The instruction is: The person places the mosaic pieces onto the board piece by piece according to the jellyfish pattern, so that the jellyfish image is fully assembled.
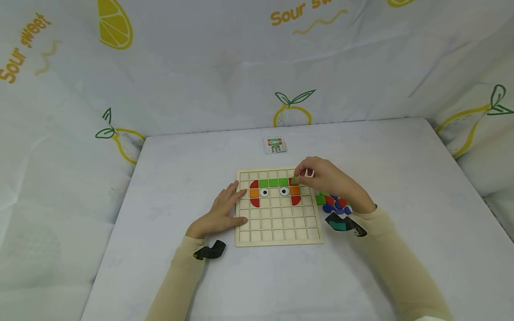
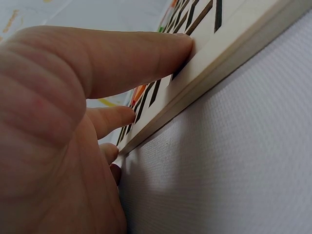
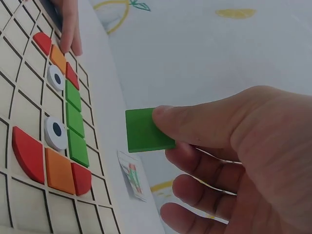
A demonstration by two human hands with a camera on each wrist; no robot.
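My right hand (image 1: pixel 327 176) pinches a green square tile (image 3: pixel 144 130) between thumb and forefinger, over the upper right of the wooden grid board (image 1: pixel 277 224). In the right wrist view the other fingers curl loosely below the tile. My left hand (image 1: pixel 218 214) rests along the board's left edge, thumb and fingers extended onto its rim. Three green squares (image 3: pixel 75 119) lie in a row on the board. Beneath them sit two round eye pieces (image 1: pixel 264 192). Red rounded pieces (image 3: pixel 28 153) and orange squares (image 3: pixel 59 170) form a column at either side.
Just right of the board, partly under my right wrist, lies a pile of loose blue, red and green pieces (image 1: pixel 330 208). A small picture card (image 1: pixel 275 145) showing a coloured grid figure lies beyond the board. A white lemon-print cloth (image 1: pixel 225 80) hangs behind the table.
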